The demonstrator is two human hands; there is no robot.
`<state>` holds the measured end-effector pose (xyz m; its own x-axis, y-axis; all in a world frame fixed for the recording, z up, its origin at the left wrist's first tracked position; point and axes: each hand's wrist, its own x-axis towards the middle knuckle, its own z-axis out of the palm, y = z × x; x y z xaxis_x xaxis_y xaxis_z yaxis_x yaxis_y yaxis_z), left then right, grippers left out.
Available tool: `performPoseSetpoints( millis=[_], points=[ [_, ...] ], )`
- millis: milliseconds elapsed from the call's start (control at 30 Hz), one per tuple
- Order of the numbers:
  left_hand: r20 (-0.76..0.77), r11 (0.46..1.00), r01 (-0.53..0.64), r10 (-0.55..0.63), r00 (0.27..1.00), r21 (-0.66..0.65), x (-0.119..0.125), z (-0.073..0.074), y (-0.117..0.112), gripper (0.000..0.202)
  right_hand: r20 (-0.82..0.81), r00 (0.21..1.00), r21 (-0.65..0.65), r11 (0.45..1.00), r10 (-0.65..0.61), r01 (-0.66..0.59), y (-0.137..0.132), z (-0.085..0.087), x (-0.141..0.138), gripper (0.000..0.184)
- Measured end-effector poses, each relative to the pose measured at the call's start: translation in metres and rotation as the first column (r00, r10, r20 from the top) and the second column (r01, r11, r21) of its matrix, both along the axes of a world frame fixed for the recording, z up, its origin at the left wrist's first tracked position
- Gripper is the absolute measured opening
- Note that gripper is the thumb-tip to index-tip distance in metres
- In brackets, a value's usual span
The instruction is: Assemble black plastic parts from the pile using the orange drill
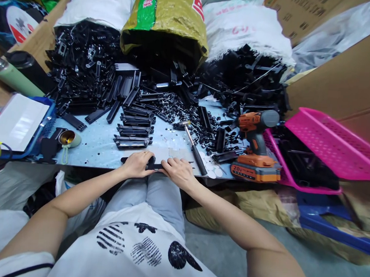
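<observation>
Where the left edge of the bench [99, 146] is meeting the clutter, a green bottle [11, 77] is lying tilted, and a white pad [16, 122] is resting in a blue tray [46, 123] just below it. A small brass cup [68, 137] is lying on its side near the bench's front left corner. Loose black parts [83, 61] are heaping along the far edge, spilling from white sacks and from a yellow sack [167, 20] at the far middle. Finished black strips are sitting in a short stack [133, 129] mid-bench.

At the middle of the near edge, the left hand [138, 164] is lying knuckles-up over a black strip [154, 166], its fingers curling down and clenching it against the bench. The strip is lying flat, parallel to the edge, between both hands. The right hand [179, 171] is meeting the strip's right end with its fingertips – whether it is gripping or only pressing cannot be told.

A hammer [193, 146] is lying just beyond the right hand, its handle reaching the near edge. An orange drill [256, 136] is standing upright on its battery at the front right corner. A pink basket [332, 143] is tilting against the bench's right edge, holding more black pieces – a blue stool [333, 225] is showing beneath it.
</observation>
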<state>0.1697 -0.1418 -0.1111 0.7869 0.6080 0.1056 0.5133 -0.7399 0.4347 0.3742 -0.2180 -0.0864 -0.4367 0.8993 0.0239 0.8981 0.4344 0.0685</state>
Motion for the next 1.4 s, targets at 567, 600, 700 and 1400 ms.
performPoseSetpoints(
  millis=[567, 600, 700, 1400],
  points=[
    [-0.140, 0.970, -0.225, 0.237, 0.961, 0.095, 0.129, 0.019, 0.122, 0.029, -0.284, 0.959, 0.060, 0.998, -0.017, 0.035, -0.016, -0.054, 0.033, 0.037],
    [-0.178, 0.957, -0.277, 0.289, 0.941, 0.085, 0.142, 0.018, 0.139, 0.028, -0.298, 0.954, 0.058, 0.997, -0.026, 0.045, -0.017, -0.054, 0.034, 0.037],
    [-0.245, 0.940, -0.335, 0.340, 0.908, 0.063, 0.168, 0.011, 0.168, 0.023, -0.336, 0.936, 0.091, 0.986, -0.102, 0.140, 0.000, -0.045, 0.049, 0.036],
    [0.078, 0.200, -0.174, 0.842, 0.534, -0.964, -0.051, 0.006, 0.007, 0.051, -0.104, 0.707, -0.018, 0.712, -0.699, 0.702, 0.125, -0.019, 0.120, 0.031]
  ],
)
